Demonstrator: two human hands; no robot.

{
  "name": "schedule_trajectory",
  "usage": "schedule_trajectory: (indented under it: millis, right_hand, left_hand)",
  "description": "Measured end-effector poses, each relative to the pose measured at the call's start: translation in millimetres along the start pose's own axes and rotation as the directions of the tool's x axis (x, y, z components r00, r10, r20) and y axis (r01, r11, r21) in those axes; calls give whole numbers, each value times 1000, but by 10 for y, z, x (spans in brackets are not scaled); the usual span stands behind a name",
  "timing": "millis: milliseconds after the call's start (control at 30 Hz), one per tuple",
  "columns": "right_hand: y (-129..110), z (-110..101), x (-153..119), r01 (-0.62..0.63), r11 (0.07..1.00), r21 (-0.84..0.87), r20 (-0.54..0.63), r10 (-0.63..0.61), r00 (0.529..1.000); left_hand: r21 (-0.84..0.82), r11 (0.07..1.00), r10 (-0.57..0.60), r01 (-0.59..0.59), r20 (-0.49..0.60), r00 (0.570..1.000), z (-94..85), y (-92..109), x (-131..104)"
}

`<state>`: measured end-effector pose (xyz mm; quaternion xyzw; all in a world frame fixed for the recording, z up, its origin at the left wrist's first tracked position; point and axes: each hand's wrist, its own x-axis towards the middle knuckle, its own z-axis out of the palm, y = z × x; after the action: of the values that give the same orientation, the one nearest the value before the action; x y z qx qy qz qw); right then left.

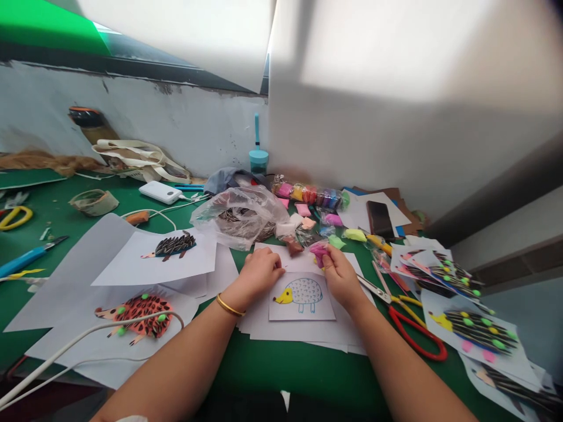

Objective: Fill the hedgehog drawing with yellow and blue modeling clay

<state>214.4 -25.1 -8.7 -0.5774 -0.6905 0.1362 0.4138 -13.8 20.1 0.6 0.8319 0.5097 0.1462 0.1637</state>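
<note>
green tabletop (259, 357) spread across the near ground, and two bare forearms reached in over it! between them lay a stack of white paper (264, 329), and on top, square in the middle, sat the hedgehog drawing (303, 298), yellow-faced, with blue outlines and short blue marks over its body. the left hand (264, 269), a gold bangle (229, 306) at its wrist, was half curled at the card's upper left corner; whether it gripped anything, you could not tell. over on the other side, the right hand (341, 278) had thumb and fingers closed in a pinch on a pink packet (319, 253), just above the card!

out left, a white cable (65, 346) crossed an orange hedgehog picture (141, 316); out right, red-handled scissors (422, 340) lay open beside a pile of finished-looking hedgehog pictures (477, 334). a little farther, a striped seed hedgehog (176, 246) rested on its white sheet, and then came a clear plastic bag (240, 217) of dark seeds, with small colored packets (303, 209) scattered to its right and a dark phone (380, 218) beyond. at the back stood a lidded blue cup (258, 159), right up near the scuffed white wall (197, 123)!
</note>
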Motion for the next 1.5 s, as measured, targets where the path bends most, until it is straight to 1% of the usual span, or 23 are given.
schedule_trajectory:
  millis: [100, 167, 300, 367, 433, 467, 533, 600, 633, 667, 733, 800, 867, 967, 1033, 1067, 1100, 1133, 1233, 1300, 1400, 1500]
  right_hand:
    - [19, 12, 0, -68, 996, 66, 5, 67, 998]
    - [25, 24, 0, -80, 993, 85, 14, 79, 997]
    - [19, 48, 5, -98, 989, 115, 17, 97, 995]
    - [-3, 55, 9, -107, 985, 133, 31, 104, 994]
    - [-46, 58, 10, -102, 983, 149, 35, 98, 995]
    - [-74, 60, 7, -91, 984, 155, 30, 88, 996]
    - [-136, 66, -7, -61, 985, 158, 41, 55, 998]
    - [-192, 78, -30, -25, 988, 149, 74, 14, 997]
    - [-213, 86, -43, -7, 990, 139, 91, -6, 996]
    - [-229, 93, -55, 12, 992, 128, 100, -25, 995]
    - [-246, 101, -72, 45, 993, 108, 81, -54, 995]
    - [-253, 91, -75, 70, 993, 98, 70, -77, 995]
    - [-262, 64, -67, 95, 991, 98, 80, -103, 991]
    - [-283, 20, -54, 125, 987, 97, 122, -136, 983]
    - [-294, 6, -53, 138, 986, 95, 138, -150, 979]
    - [-297, 7, -56, 146, 985, 96, 141, -159, 977]
    - [-298, 10, -59, 154, 983, 99, 141, -167, 976]
    - [-297, 17, -63, 160, 982, 105, 139, -174, 975]
    - [-291, 41, -75, 161, 979, 129, 138, -179, 974]
    - [-284, 55, -80, 154, 977, 150, 143, -176, 974]
    - [-272, 70, -81, 164, 965, 203, 128, -192, 973]
    - [-258, 77, -80, 185, 949, 255, 93, -215, 972]
  left_hand:
    - [8, 1000, -5, 4, 36, 999, 29, 2, -1]
    - [36, 999, -7, 6, 27, 1000, 71, 22, 13]
    - [115, 993, -15, 26, -92, 996, 148, 60, 58]
    - [118, 993, -12, 30, -149, 989, 151, 74, 70]
    - [60, 998, -1, 14, -216, 976, 132, 94, 68]
    - [1, 1000, 19, -19, -250, 968, 120, 108, 63]
    - [-183, 974, 70, -130, -302, 951, 103, 147, 45]
    - [-415, 884, 85, -217, -314, 946, 101, 198, 23]
    - [-524, 823, 65, -221, -299, 952, 104, 226, 10]
    - [-616, 761, 36, -201, -270, 962, 107, 254, -3]
    - [-746, 649, -5, -151, -202, 979, 108, 305, -28]
    - [-823, 557, -22, -112, -150, 988, 95, 342, -50]
    - [-869, 489, -36, -77, -108, 994, 74, 364, -65]
    - [-907, 421, -54, -14, -41, 998, 57, 374, -73]
    - [-923, 384, -54, 6, -16, 998, 71, 370, -74]
    - [-925, 380, -57, 0, -24, 998, 85, 367, -76]
    - [-919, 394, -63, -21, -49, 997, 102, 366, -79]
    - [-901, 431, -68, -52, -90, 994, 120, 365, -85]
    - [-782, 607, -59, -142, -222, 973, 163, 372, -113]
    - [-700, 693, -35, -171, -270, 962, 173, 378, -132]
    - [-617, 750, 23, -238, -335, 942, 171, 369, -146]
    - [-539, 774, 128, -333, -381, 916, 158, 340, -146]
